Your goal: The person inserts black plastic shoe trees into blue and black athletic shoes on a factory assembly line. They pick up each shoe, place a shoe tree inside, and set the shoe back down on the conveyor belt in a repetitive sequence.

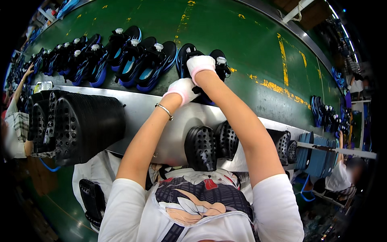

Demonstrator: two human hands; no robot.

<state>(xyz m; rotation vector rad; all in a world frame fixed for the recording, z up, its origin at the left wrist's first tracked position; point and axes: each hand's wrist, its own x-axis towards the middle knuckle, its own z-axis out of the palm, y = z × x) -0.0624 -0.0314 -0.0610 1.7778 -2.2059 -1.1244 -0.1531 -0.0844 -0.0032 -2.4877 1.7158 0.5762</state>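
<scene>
My right hand [200, 64], in a white glove with a pink cuff, lies over a black and blue shoe [204, 99] on the green work surface. My left hand [182, 89], gloved the same way, is closed at the shoe's heel end. The right hand's fingers curl down into the shoe and are mostly hidden. Beside the hands on the left stands another black and blue shoe [182, 60]. Just right of the right hand shows a dark toe with a whitish piece [221, 60] on its lacing.
Pairs of similar shoes [147, 64] line the green belt [242, 36] to the left. A big stack of black perforated sole-shaped pieces [88, 125] and a smaller stack [200, 147] rest on the metal ledge [161, 133]. Co-workers [340, 175] sit at right and left.
</scene>
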